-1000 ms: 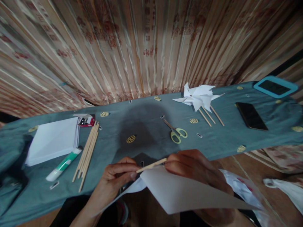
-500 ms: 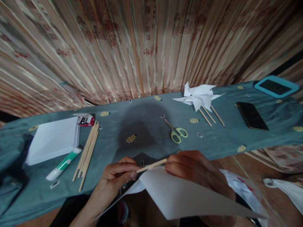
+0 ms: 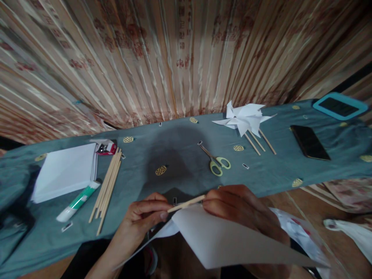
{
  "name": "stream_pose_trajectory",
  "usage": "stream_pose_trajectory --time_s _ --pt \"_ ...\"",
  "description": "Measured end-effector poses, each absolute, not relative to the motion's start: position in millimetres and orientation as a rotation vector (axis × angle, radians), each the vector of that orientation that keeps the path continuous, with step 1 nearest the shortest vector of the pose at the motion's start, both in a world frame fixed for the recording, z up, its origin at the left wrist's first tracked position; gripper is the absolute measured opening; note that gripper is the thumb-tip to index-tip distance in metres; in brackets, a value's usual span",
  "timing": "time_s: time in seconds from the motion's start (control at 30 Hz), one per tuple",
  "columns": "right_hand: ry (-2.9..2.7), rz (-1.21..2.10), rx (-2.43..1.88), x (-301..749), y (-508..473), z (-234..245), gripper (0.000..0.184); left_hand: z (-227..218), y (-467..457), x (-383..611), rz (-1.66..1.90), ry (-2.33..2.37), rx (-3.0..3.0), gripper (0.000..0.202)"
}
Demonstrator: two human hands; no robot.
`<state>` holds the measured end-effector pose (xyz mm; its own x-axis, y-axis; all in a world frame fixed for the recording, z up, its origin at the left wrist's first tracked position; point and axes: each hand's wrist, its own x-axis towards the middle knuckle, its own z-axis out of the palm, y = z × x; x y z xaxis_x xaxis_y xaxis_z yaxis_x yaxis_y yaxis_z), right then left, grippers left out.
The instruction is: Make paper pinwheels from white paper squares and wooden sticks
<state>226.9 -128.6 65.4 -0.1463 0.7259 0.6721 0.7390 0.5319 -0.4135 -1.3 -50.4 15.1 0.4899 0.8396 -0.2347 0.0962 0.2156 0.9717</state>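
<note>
- Wooden stick: held slantwise between the hands, over the near edge of the cloth-covered table.
- White paper: folded to points, hanging just beneath the stick.
- Left hand: thumb and fingers pinched on the stick's left end.
- Right hand: fingers curled at the stick's other end; thumb hidden behind the paper, grip on stick or paper impossible to tell.
- Scissors: beyond the right hand, green-handled, blades slightly parted.
- Paper pinwheels: overlapping, three sticks protruding.
- Loose sticks: bundled, beside green-and-white tube.
- Paper stack: far left, near small red box.
</note>
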Motion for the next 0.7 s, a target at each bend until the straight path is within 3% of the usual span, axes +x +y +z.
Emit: stream_pose_trajectory --time_s 0.27,0.4,0.7 --pt "-1.833 -0.046 -1.185 224.6 -127.8 66.7 0.035 14.2 -50.7 -1.9 0.641 0.937 1.272 0.019" --pt "-1.834 -0.028 -1.19 223.0 -128.6 63.1 0.028 15.5 -51.1 -2.2 0.622 0.937 1.271 0.019" --pt "-1.878 -0.001 -1.209 226.1 -129.7 63.4 0.033 13.5 -51.1 -3.3 0.617 0.969 1.27 0.021"
